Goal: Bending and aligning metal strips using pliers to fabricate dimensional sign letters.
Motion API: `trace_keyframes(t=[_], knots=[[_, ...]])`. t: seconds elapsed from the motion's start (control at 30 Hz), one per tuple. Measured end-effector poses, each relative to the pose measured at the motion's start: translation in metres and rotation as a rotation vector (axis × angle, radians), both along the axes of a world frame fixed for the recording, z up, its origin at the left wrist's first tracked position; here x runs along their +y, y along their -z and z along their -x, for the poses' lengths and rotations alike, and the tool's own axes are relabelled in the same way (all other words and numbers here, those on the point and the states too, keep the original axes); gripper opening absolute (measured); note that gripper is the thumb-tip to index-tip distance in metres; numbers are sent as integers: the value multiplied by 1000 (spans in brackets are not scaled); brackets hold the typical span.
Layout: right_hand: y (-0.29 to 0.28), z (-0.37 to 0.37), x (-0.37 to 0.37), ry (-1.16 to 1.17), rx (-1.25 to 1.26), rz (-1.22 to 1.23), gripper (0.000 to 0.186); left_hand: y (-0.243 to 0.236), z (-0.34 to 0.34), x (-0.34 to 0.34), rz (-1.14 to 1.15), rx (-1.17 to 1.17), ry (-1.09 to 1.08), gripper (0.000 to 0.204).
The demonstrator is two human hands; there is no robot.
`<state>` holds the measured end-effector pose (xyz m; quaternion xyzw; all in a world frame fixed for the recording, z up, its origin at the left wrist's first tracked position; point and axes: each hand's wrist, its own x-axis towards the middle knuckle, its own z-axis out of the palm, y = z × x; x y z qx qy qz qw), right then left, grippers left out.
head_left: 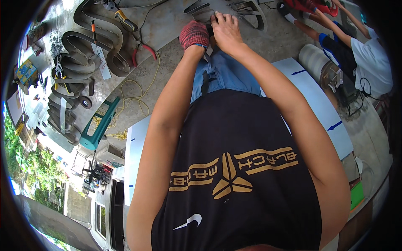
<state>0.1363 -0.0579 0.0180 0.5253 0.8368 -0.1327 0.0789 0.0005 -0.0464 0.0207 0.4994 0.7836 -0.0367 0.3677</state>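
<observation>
Concrete floor spreads under the person, who bends far forward with both arms stretched down to a grey metal sheet [167, 21] lying on the ground. At the sheet's far edge lies a toothed saw blade [217, 8], and both hands meet on it: the left hand [194, 34], in a red knit glove, is bunched just beside the bare right hand [226, 30], whose fingers [221, 17] press down flat on the blade. Whether either hand actually grips it cannot be told.

Left of the hands, red-handled pliers [142, 52] rest on the sheet near a yellow cord [138, 94] that loops across the floor. Further left, wide coiled bands [83, 54] of dark metal snake over the sheet. A teal plastic stool [98, 125] lies below them. White panels with blue arrows [318, 104] sit to the right, where another person in a white shirt [370, 62] crouches.
</observation>
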Motion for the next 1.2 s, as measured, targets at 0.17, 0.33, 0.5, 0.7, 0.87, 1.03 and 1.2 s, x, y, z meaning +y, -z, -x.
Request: trace_keyframes(t=[0.17,0.33,0.5,0.7,0.87,1.03,1.2], knots=[[1,-7,3,-44,41,-41,47,1,-2,1,-30,11,51,36],[0,-9,5,-89,33,-47,48,1,-8,2,50,12,-77,34],[-6,-10,16,-158,25,50,48,4,-17,1,63,45,5,39],[-8,-16,23,-242,36,68,47,17,-28,1,76,102,-149,35],[-3,-23,24,-293,40,46,48,19,-22,-5,63,64,-275,41],[-5,-26,27,-343,7,41,53,11,-17,-6,70,71,-311,43],[-10,-31,33,-373,40,109,55,8,-5,-14,67,74,-288,48]])
